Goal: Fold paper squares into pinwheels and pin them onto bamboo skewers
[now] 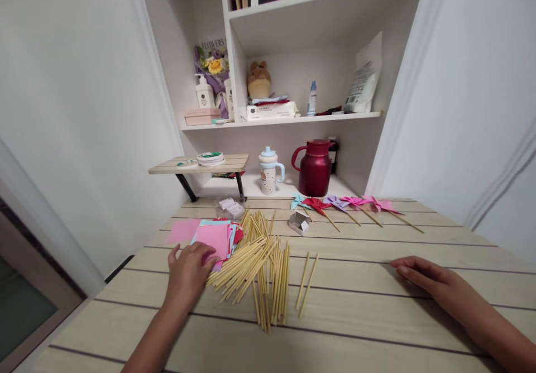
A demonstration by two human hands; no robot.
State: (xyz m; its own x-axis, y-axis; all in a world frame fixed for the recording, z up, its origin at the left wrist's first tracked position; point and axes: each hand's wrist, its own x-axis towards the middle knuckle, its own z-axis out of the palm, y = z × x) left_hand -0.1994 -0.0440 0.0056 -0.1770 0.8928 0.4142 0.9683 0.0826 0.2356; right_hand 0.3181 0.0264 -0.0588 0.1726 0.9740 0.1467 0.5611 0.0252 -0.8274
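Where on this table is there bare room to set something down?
Bare wood lies between the two loose sticks and the right hand, and along the near edge of the table. It is crowded around the left hand: paper squares, stick pile.

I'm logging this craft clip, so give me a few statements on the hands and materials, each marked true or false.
1. The left hand rests on the paper stack. True.
2. The right hand holds a stick. False: it lies flat and empty on the table.
3. Finished pinwheels lie in a row at the far side. True.
4. The sticks stand in a cup. False: they lie loose on the table.
5. The red jug lies tipped over. False: it stands upright.
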